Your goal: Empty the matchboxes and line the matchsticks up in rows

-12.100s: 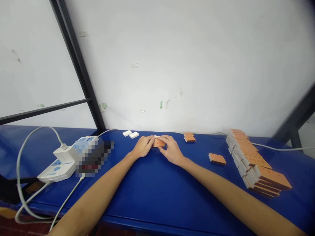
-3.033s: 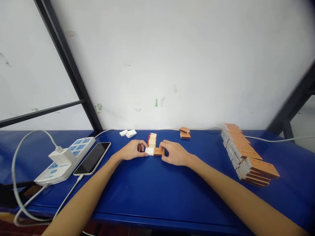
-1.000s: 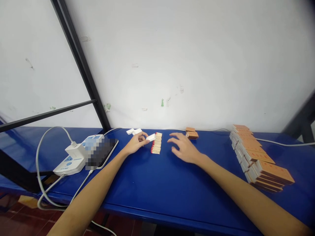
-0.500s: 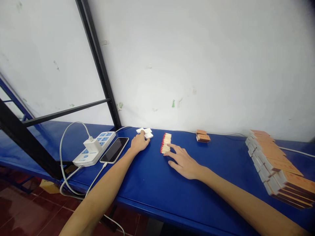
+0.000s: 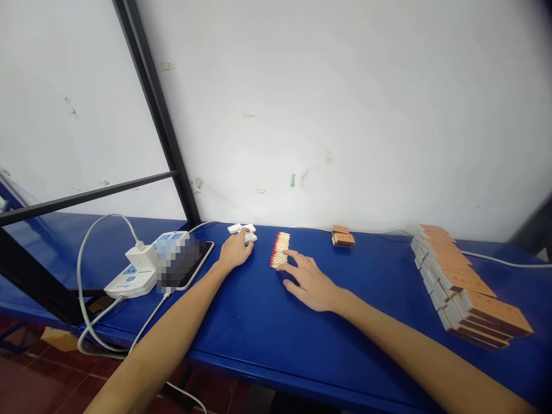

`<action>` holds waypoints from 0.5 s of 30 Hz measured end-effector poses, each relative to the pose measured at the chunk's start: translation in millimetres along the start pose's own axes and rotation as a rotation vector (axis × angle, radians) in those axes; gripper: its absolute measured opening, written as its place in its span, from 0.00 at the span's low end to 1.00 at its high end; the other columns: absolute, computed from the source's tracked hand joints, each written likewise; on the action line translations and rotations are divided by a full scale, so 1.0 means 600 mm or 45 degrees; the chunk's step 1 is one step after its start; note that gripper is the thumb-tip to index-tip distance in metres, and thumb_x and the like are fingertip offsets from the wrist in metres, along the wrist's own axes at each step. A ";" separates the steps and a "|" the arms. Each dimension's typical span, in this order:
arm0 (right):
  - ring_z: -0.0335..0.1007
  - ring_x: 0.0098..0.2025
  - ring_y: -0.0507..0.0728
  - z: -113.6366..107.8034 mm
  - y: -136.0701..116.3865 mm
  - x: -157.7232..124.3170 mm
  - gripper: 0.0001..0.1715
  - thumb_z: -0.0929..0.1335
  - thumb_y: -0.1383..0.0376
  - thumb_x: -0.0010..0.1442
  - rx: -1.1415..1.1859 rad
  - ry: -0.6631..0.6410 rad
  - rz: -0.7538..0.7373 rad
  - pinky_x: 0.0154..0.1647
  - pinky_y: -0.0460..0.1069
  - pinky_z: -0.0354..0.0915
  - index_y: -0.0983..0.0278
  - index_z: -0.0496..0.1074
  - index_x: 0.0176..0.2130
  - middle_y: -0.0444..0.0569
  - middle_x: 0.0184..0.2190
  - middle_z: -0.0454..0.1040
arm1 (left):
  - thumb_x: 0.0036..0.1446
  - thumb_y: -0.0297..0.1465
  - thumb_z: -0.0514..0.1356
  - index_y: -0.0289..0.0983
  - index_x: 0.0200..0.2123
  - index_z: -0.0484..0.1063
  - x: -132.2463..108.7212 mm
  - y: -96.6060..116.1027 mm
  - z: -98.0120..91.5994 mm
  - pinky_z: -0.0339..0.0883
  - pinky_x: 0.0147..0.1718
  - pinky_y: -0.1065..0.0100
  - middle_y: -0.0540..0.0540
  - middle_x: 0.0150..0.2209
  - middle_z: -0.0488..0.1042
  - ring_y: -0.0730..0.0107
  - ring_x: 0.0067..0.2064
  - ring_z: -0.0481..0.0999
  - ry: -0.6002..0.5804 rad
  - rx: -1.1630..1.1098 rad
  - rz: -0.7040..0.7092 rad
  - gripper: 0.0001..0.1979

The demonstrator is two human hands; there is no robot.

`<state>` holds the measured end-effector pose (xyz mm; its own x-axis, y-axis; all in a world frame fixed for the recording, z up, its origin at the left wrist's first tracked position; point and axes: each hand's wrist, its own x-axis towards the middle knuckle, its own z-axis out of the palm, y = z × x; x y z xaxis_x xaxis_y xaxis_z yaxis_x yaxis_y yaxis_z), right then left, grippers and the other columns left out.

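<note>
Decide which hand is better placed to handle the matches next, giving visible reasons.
Probably the right hand: it is at the matches, while the left hand is over at the white boxes.

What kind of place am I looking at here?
Probably an indoor workspace, perhaps a small workshop, though I can't be sure. There's a long blue table against a scuffed white wall, with stacked matchboxes and a row of loose matches on it.

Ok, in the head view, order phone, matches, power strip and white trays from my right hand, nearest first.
1. Matches, left of the right hand
2. White trays, by the left hand
3. Phone, farther left
4. Power strip, beyond the phone
</note>
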<state>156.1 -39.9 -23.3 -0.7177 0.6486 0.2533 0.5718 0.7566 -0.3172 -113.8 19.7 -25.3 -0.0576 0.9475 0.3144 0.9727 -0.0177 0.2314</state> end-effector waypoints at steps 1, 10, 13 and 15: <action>0.52 0.68 0.64 0.000 0.000 0.000 0.20 0.60 0.60 0.69 -0.001 0.004 -0.005 0.63 0.64 0.53 0.58 0.69 0.57 0.58 0.68 0.55 | 0.62 0.35 0.52 0.39 0.57 0.64 0.000 0.000 0.001 0.66 0.42 0.60 0.38 0.43 0.79 0.50 0.47 0.78 0.004 -0.015 0.021 0.20; 0.65 0.53 0.60 -0.004 -0.006 0.000 0.19 0.63 0.65 0.66 0.030 0.171 -0.049 0.55 0.58 0.60 0.59 0.67 0.56 0.53 0.52 0.68 | 0.66 0.34 0.48 0.38 0.57 0.62 -0.004 0.014 -0.010 0.62 0.36 0.65 0.50 0.29 0.70 0.63 0.33 0.72 0.174 -0.318 0.356 0.18; 0.67 0.44 0.57 0.001 0.007 0.007 0.18 0.63 0.68 0.64 0.131 0.292 0.006 0.48 0.53 0.62 0.60 0.69 0.53 0.50 0.45 0.70 | 0.66 0.33 0.49 0.37 0.53 0.66 -0.009 0.033 -0.011 0.62 0.35 0.66 0.51 0.28 0.67 0.67 0.30 0.68 0.177 -0.423 0.528 0.15; 0.66 0.34 0.53 0.007 0.023 0.017 0.17 0.63 0.71 0.61 0.255 0.388 0.118 0.39 0.49 0.62 0.61 0.71 0.49 0.45 0.35 0.70 | 0.66 0.31 0.49 0.36 0.50 0.69 -0.018 0.065 -0.015 0.63 0.37 0.65 0.50 0.29 0.69 0.67 0.32 0.68 0.233 -0.474 0.616 0.14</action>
<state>155.1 -23.6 -28.8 -0.4980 0.7314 0.4660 0.5183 0.6818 -0.5162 -77.0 6.1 -11.6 0.2996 0.7353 0.6079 0.7566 -0.5713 0.3182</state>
